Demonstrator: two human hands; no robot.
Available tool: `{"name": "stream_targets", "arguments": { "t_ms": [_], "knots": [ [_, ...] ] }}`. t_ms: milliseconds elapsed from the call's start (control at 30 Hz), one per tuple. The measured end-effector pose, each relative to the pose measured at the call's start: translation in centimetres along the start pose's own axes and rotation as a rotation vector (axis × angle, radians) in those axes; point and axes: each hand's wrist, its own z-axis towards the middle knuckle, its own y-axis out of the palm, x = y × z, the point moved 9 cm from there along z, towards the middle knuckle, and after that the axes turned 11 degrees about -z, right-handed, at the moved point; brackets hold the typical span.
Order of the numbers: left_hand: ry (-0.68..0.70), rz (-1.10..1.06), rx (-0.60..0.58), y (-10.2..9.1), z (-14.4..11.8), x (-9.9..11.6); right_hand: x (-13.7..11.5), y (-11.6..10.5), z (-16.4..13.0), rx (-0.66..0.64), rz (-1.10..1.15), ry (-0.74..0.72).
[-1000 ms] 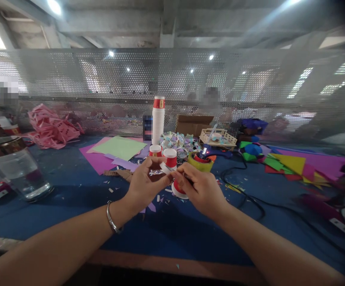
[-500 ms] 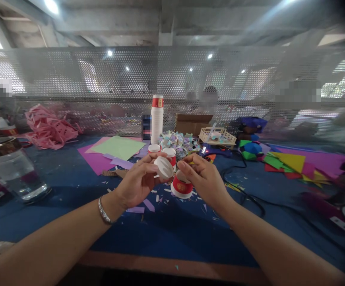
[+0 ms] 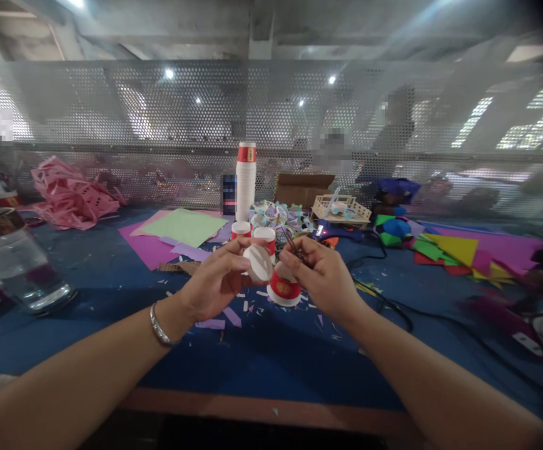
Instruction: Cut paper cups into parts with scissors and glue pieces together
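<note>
Near the middle of the frame the left hand (image 3: 215,281) grips a round white paper cup piece (image 3: 257,262); the right hand (image 3: 321,275) pinches a thin dark tool (image 3: 293,244), maybe scissors, above an upside-down red paper cup (image 3: 283,289) on the blue table (image 3: 262,369); a glass jar (image 3: 15,262) of water sits at the left.

We are stretching both forearms forward and inward, so that our hands are meeting at the middle. Our left hand (image 3: 215,281) is curling its fingers, thumb uppermost, pinching closed. Our right hand (image 3: 321,278) is also closing in a pinch, knuckles turned outward, fingertips (image 3: 286,255) pointing toward the left hand.
</note>
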Motion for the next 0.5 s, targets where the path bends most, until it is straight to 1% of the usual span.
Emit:
{"name": "stream_targets", "arguments": {
  "t_ms": [100, 200, 267, 400, 500],
  "knots": [
    [0.081, -0.036, 0.130, -1.7, 0.4, 1.4, -0.1, -0.6, 0.3, 0.009, -0.220, -0.047],
    [0.167, -0.049, 0.280, -3.8, 0.6, 2.7, -0.4, 0.0, 0.3, -0.064, -0.501, -0.115],
    [0.178, -0.064, 0.343, -4.7, 0.7, 2.9, -0.2, 0.6, 0.2, -0.124, -0.620, -0.115],
    [0.136, -0.120, 0.410, -5.7, 0.8, 2.4, 0.1, 1.7, 0.0, -0.228, -0.731, -0.072],
    [0.105, -0.142, 0.410, -5.8, 0.9, 2.1, 0.3, 1.7, -0.1, -0.258, -0.763, -0.036]
  ]
}}
